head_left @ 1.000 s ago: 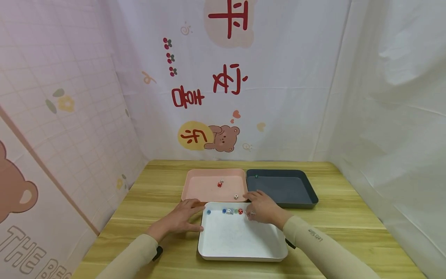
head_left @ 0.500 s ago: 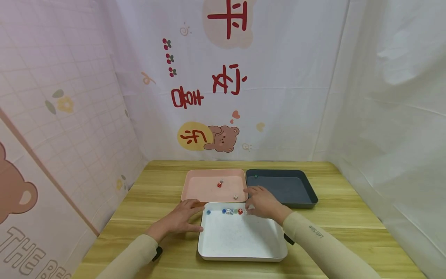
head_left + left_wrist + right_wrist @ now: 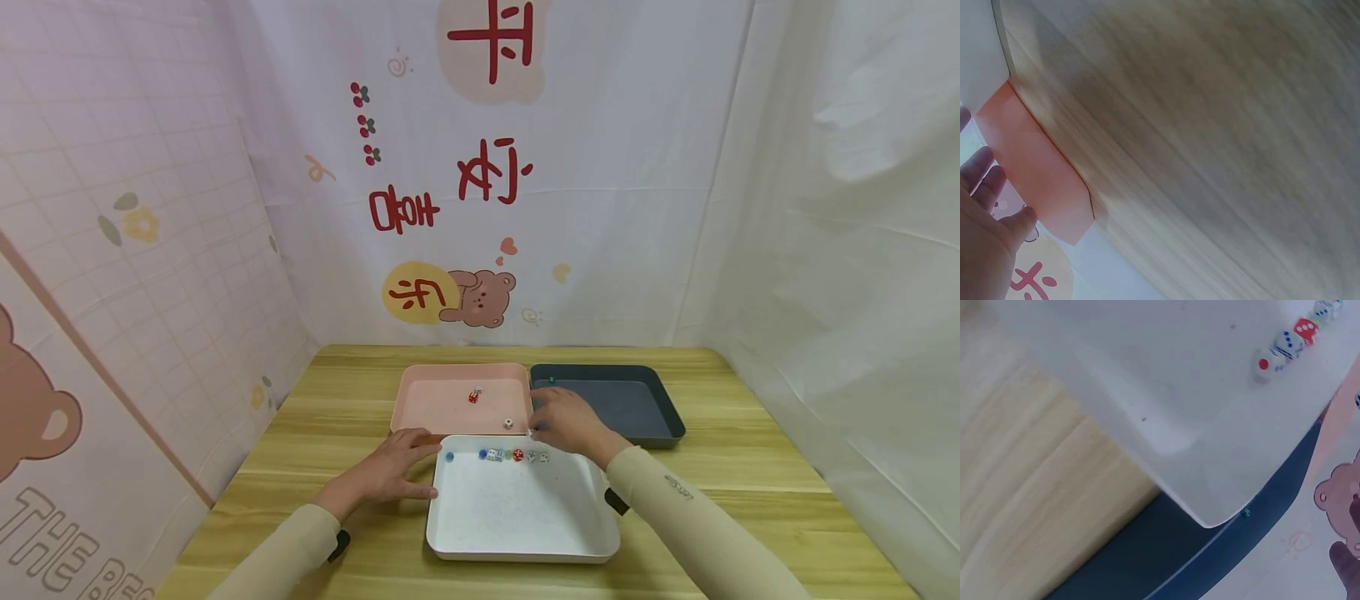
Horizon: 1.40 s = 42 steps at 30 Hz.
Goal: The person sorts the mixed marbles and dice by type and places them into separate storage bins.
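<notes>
My right hand (image 3: 567,419) is over the back rim of the white tray (image 3: 525,512), pinching a small white die (image 3: 531,433) between thumb and fingers. Along the tray's back wall runs a row of dice: a red die (image 3: 518,455), white dice and a blue die (image 3: 482,454), with another blue die (image 3: 449,457) alone in the left corner. The right wrist view shows part of this row, a white die with one red dot (image 3: 1268,364) at its end. My left hand (image 3: 384,473) lies at the tray's left side, fingers extended, fingertips right at the rim.
Behind the white tray stand a pink tray (image 3: 431,400), with a red die (image 3: 473,397) and white dice (image 3: 508,423) in it, and a dark blue tray (image 3: 615,400) with a green die (image 3: 552,380). All rest on a wooden table (image 3: 750,500) before fabric-covered walls.
My right hand has lifted back from the row toward the seam of the rear trays with a white die, uncovering two white dice at the row's right end. My left hand stays put.
</notes>
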{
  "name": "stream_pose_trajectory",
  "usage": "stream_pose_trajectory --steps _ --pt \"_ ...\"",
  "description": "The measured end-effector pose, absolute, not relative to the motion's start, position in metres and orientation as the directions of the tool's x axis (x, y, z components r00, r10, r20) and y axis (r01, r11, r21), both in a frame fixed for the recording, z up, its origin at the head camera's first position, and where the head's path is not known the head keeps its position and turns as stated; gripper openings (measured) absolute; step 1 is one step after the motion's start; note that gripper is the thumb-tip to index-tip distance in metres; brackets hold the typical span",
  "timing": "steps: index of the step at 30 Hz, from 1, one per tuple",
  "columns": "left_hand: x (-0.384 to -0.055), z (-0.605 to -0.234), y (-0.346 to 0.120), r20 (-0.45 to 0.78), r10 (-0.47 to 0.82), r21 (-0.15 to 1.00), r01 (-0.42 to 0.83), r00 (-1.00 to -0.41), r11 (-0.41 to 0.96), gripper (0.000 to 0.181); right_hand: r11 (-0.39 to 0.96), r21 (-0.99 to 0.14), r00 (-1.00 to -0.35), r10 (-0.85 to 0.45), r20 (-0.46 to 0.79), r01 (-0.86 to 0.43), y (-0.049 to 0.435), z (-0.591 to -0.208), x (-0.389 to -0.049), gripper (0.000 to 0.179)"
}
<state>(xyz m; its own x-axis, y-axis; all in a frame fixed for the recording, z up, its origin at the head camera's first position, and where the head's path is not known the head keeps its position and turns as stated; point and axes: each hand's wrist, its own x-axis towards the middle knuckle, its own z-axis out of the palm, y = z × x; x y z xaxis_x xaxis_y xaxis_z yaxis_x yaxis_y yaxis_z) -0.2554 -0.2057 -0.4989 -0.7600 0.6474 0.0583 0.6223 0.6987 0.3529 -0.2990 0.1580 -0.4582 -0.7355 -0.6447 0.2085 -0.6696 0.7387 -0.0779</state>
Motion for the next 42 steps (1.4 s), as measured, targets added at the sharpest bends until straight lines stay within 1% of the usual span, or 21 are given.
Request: stream_pose_trajectory --steps 2,4,8,11,15,24,31,40,42 --pt "-0.255 -0.499 -0.206 0.06 0.646 0.357 0.621 -0.761 0.698 0.082 0.743 -0.097 -0.741 -0.631 0.231 -0.663 0.157 -0.457 -0.302 0.011" --pt "-0.255 -0.499 -0.207 0.061 0.645 0.362 0.619 -0.761 0.696 0.082 0.759 -0.126 -0.763 -0.601 0.239 -0.638 0.155 -0.456 -0.306 0.011" --pt "-0.254 -0.498 -0.207 0.063 0.647 0.376 0.618 -0.76 0.69 0.08 0.811 -0.179 -0.826 -0.519 0.218 -0.557 0.149 -0.456 -0.315 0.013" --pt "-0.254 -0.497 -0.208 0.061 0.647 0.377 0.617 -0.76 0.691 0.08 0.845 -0.193 -0.863 -0.465 0.196 -0.499 0.145 -0.455 -0.318 0.014" --pt "-0.253 -0.497 -0.208 0.066 0.65 0.375 0.623 -0.757 0.687 0.08 0.873 -0.194 -0.891 -0.417 0.181 -0.448 0.14 -0.453 -0.321 0.013" --pt "-0.253 -0.496 -0.209 0.07 0.653 0.372 0.627 -0.754 0.684 0.081 0.901 -0.181 -0.915 -0.37 0.159 -0.395 0.132 -0.454 -0.325 0.011" --pt "-0.254 -0.497 -0.21 0.064 0.654 0.377 0.625 -0.754 0.684 0.081 0.888 -0.209 -0.911 -0.383 0.155 -0.409 0.127 -0.453 -0.323 0.01" --pt "-0.254 -0.497 -0.208 0.058 0.654 0.38 0.623 -0.754 0.684 0.079 0.883 -0.244 -0.916 -0.381 0.126 -0.401 0.118 -0.457 -0.322 0.011" --pt "-0.254 -0.497 -0.208 0.057 0.655 0.374 0.624 -0.754 0.686 0.079 0.883 -0.25 -0.918 -0.379 0.119 -0.397 0.116 -0.458 -0.322 0.014"
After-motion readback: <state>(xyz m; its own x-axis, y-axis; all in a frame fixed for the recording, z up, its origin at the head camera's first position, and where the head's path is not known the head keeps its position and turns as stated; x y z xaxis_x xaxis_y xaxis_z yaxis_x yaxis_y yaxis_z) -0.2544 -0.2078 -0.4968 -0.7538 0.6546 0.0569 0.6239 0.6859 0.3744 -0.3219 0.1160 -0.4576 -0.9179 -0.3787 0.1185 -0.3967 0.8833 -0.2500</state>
